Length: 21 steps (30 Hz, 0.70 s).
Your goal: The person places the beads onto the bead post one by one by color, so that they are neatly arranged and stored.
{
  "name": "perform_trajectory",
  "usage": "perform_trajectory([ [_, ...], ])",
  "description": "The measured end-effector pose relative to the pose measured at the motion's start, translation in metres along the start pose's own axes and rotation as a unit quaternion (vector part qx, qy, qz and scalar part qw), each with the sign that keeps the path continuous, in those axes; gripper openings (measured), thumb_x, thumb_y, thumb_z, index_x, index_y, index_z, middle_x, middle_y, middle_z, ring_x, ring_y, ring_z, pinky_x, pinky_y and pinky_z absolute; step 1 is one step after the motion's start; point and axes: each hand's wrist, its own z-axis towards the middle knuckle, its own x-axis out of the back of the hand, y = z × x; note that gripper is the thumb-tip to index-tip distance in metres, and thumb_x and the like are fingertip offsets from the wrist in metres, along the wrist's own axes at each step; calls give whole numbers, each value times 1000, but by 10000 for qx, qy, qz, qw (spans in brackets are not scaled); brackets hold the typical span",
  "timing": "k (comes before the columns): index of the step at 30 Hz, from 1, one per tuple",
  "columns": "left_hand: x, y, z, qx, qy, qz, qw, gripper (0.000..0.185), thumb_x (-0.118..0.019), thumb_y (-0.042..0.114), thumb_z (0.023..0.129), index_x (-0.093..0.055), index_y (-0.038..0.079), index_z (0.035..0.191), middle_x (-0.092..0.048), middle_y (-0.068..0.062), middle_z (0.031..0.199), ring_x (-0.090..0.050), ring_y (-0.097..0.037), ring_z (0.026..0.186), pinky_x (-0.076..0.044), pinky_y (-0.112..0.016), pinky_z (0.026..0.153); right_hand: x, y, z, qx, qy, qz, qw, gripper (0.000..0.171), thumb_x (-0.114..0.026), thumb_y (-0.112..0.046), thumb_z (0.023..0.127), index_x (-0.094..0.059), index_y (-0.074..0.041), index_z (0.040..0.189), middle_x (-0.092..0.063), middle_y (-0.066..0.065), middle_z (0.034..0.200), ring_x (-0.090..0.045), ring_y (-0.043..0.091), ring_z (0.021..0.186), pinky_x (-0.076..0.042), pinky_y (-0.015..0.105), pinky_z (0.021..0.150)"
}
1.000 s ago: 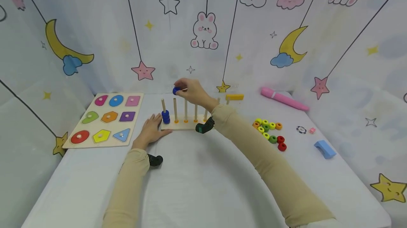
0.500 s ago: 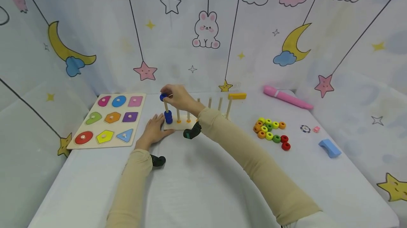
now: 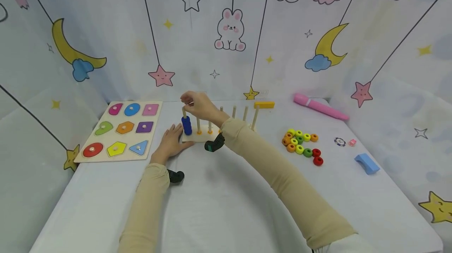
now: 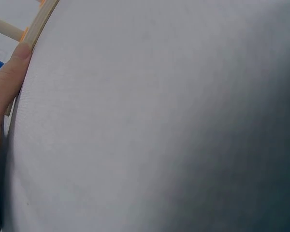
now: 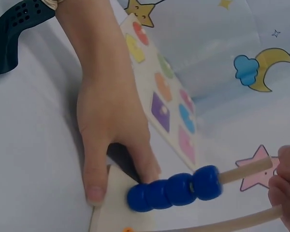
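Observation:
Several blue beads [image 3: 186, 126] are stacked on the leftmost peg of a wooden peg board [image 3: 197, 138]. My right hand [image 3: 202, 106] is at the top of that peg, fingers loosely bent, with no bead visible between them. In the right wrist view its fingertips [image 5: 286, 186] are beside the bare peg end, above the stack. My left hand [image 3: 170, 144] rests at the board's left end, its thumb on the front edge and its other fingers spread beside the beads. The left wrist view shows mostly white cloth, with the thumb [image 4: 12, 72] against the board's edge.
To the left lies a shape puzzle board [image 3: 118, 131] with knobbed pieces. Loose yellow, orange, green and red beads [image 3: 299, 149] lie on the right. Beyond them are a pink pen-shaped toy [image 3: 319, 107], a blue arched block [image 3: 367, 164] and a yellow block [image 3: 264, 104].
My right hand moved left with a blue bead to the leftmost peg and let it go; the bead slid down onto the stack. My left hand stayed on the board.

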Motion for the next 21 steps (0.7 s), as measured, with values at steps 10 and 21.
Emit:
perform_trajectory([
  [10,3,3,-2,-99,46,-7,9999,92,-65,50,85,-27,-8,145,-20,-24,152,-7,-40,141,-3,-52,113,26,11,-9,-151,123,-116,9997,27,-61,-12,93,-61,-2,118,-65,8,112,-61,13,101,-46,16,86],
  [21,3,3,-4,-166,54,-33,9998,90,-64,48,85,-28,-9,144,-20,-24,152,-7,-41,141,-3,-52,113,102,69,-52,-892,1094,132,9899,23,-61,-19,93,-65,-7,112,-67,4,109,-63,14,99,-49,26,85],
])
